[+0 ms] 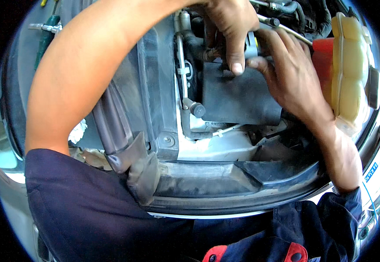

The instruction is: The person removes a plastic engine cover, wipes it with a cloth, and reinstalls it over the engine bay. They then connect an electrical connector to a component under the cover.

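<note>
In an open car engine bay, both my hands meet at the far edge of a black rectangular box (pixel 238 100). My left hand (pixel 231 26) reaches over from the upper left, its thumb pointing down onto the box. Its other fingers curl out of sight beside a dark hose. From the right comes my right hand (pixel 292 74), its thumb near the box's far edge and its fingers bent beyond it, tips partly hidden. Between the two hands shows a light grey piece (pixel 251 46) with a bit of yellow. What the fingers grip is hidden.
A yellowed plastic reservoir (pixel 349 70) stands right of my right forearm, with a red part beside it. Left of the box runs a thin pipe with a black cap (pixel 196 109). The black front trim (pixel 203 177) crosses before my body. A green-handled tool (pixel 46 37) lies far left.
</note>
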Motion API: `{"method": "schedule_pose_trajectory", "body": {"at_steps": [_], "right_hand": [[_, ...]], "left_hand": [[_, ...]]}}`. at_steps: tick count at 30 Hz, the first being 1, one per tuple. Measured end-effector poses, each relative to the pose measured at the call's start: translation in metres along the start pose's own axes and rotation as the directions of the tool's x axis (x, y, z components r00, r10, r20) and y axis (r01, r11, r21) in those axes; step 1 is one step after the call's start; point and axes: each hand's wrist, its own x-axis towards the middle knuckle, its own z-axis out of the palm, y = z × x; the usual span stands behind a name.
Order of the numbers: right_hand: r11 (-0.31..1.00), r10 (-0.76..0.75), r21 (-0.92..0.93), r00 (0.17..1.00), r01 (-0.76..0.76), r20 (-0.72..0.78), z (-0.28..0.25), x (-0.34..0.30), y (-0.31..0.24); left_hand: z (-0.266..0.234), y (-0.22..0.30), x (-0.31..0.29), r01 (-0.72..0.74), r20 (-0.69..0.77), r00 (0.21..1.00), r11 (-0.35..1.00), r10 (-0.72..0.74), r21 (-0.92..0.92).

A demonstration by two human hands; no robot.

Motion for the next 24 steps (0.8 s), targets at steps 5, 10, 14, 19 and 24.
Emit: {"method": "schedule_pose_trajectory", "body": {"at_steps": [5,10,14,19,24], "right_hand": [[0.991,0.13,0.018,0.991,-0.13,-0.009,-0.025,0.017,0.006],[0.931,0.247,0.273,0.969,-0.241,0.015,-0.032,0.027,0.012],[0.871,0.307,0.412,0.951,-0.269,-0.026,-0.027,0.023,0.01],[0.891,0.394,0.302,0.906,-0.337,-0.152,-0.003,0.011,0.007],[0.945,-0.049,0.327,0.988,-0.001,0.145,-0.055,-0.053,-0.044]], "left_hand": [[-0.017,0.02,0.001,0.19,-0.084,0.978,0.982,-0.189,0.007],[-0.016,0.007,-0.008,0.164,-0.067,0.98,0.95,-0.188,-0.265],[-0.018,0.0,0.002,0.185,-0.01,0.981,0.947,-0.194,-0.262],[-0.005,0.005,0.0,0.097,-0.214,0.972,0.995,-0.097,-0.007],[0.025,-0.028,0.0,0.21,-0.419,0.897,0.969,-0.139,0.127]]}}
